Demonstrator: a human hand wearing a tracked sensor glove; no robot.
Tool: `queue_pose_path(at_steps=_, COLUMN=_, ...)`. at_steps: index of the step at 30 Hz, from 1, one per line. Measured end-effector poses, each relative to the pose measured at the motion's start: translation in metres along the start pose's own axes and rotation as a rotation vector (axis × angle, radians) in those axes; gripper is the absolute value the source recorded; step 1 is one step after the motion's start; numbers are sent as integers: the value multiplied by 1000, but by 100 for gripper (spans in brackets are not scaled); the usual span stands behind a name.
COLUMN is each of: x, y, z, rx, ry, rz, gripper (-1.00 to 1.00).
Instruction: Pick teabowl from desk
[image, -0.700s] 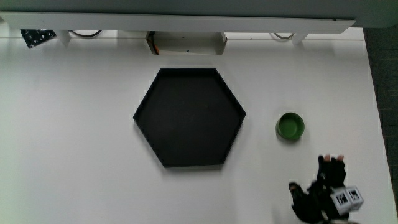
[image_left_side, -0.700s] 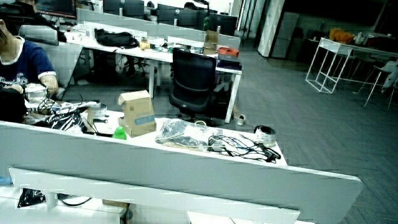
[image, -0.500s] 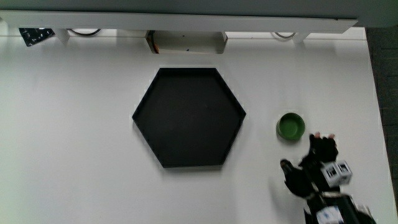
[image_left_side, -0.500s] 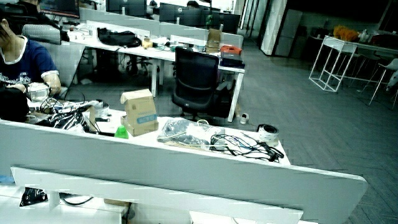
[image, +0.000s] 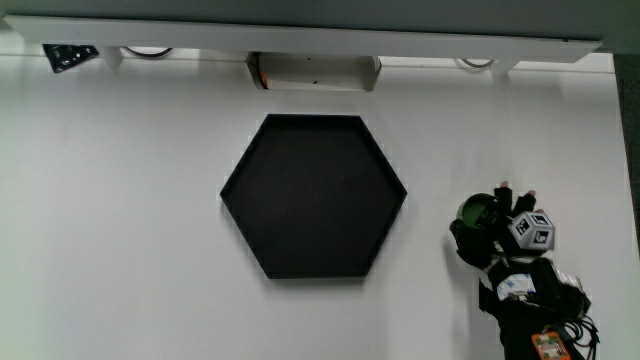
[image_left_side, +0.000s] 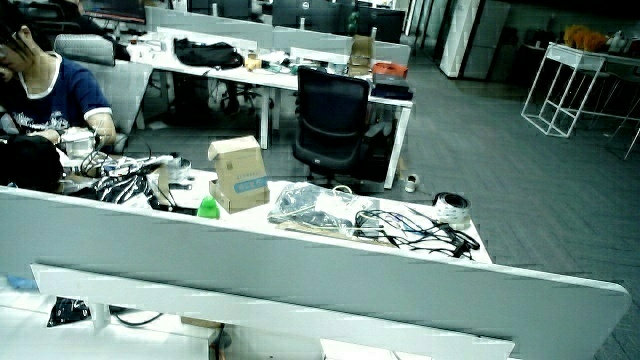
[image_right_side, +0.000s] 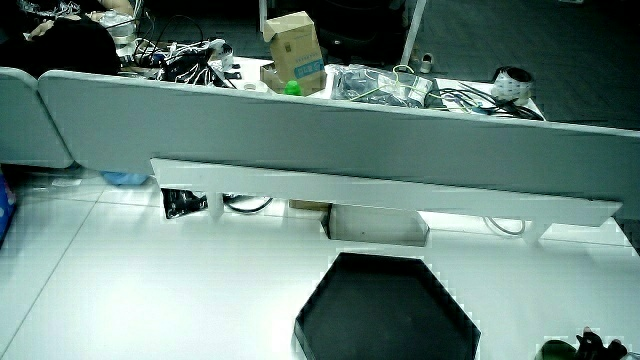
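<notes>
The green teabowl (image: 476, 210) stands on the white table beside the black hexagonal tray (image: 313, 195), close to the table's side edge. The gloved hand (image: 497, 232) lies over the bowl and hides most of it. Its thumb sits on the bowl's tray side and its fingers (image: 505, 190) curl over the rim, so it grips the bowl. The patterned cube (image: 533, 232) shows on the hand's back. In a side view the bowl (image_right_side: 556, 350) and fingertips (image_right_side: 598, 344) just show beside the tray (image_right_side: 385, 310). The remaining side view shows only the partition and the office.
A low grey partition (image: 300, 35) bounds the table, with a small open box (image: 313, 72) under it and a black patterned tag (image: 68, 52) at its end. The table's side edge (image: 618, 200) runs close to the hand.
The hand has moved away from the person and onto the teabowl, and its fingers have closed round it. The bowl and the tray have stayed in place.
</notes>
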Motion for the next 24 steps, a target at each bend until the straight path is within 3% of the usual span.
queue_pose_path(at_steps=9, x=0, y=-9, z=9, rx=110, ry=-19, rz=-17, gripper=67)
queue_pose_path(at_steps=14, x=10, y=-6, z=-1, rx=139, ry=-20, rz=-48, gripper=100)
queue_pose_path(at_steps=15, x=10, y=-8, z=-2, rx=147, ry=-19, rz=-61, gripper=100)
queue_pose_path(at_steps=22, x=4, y=-23, z=2, rx=204, ry=10, rz=-3, gripper=100)
queue_pose_path(at_steps=24, x=1, y=-25, z=7, rx=251, ry=13, rz=23, gripper=100)
